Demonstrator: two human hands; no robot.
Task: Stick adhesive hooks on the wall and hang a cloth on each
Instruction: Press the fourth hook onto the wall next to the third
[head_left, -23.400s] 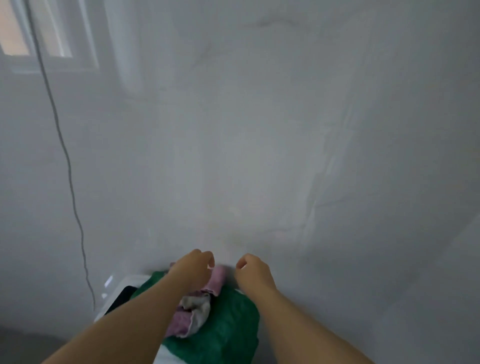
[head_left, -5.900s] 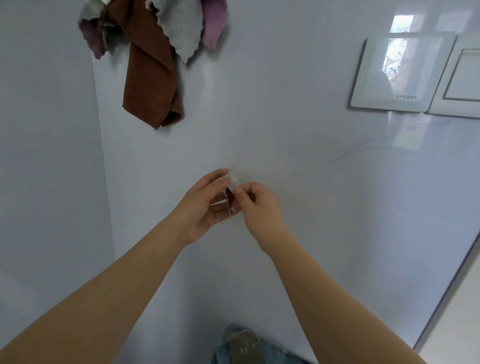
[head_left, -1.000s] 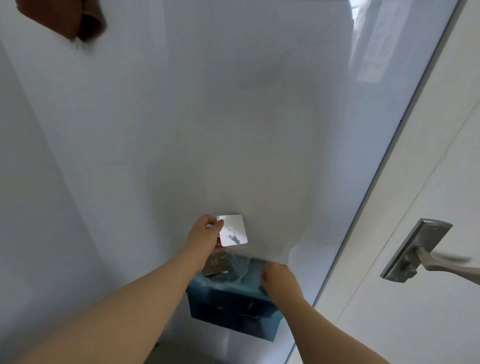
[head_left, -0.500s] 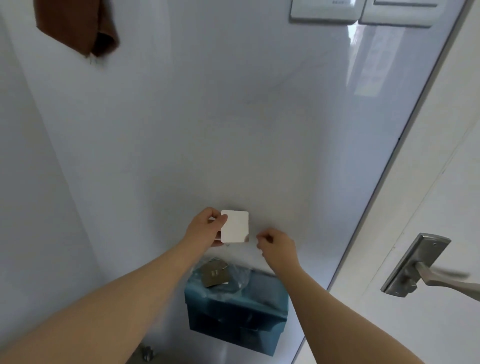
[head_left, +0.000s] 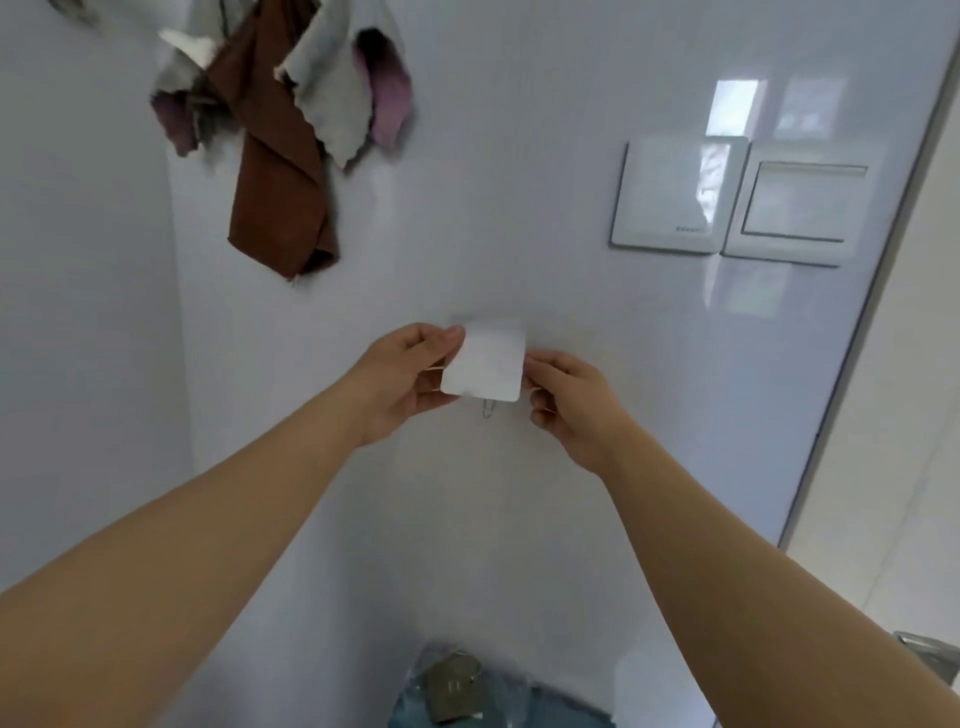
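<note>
I am holding the hook (head_left: 485, 364) up before the wall (head_left: 519, 156), its white square pad (head_left: 480, 376) facing me and its wire loop (head_left: 488, 409) hanging out at the pad's six o'clock. My left hand (head_left: 410, 374) is pinching the pad's nine o'clock edge between thumb and curled fingers. My right hand (head_left: 566, 400) is pinching the three o'clock edge, with its other fingers curled under. I cannot tell whether the pad is touching the wall. At eleven o'clock from the hook a brown cloth (head_left: 280, 197) is hanging on the wall, with a grey cloth (head_left: 332, 98) and a pink cloth (head_left: 387, 98) bunched around its top. Two switches (head_left: 675, 197) are sitting at two o'clock. A teal box (head_left: 545, 712) is showing at six o'clock, at the bottom edge of my view.
</note>
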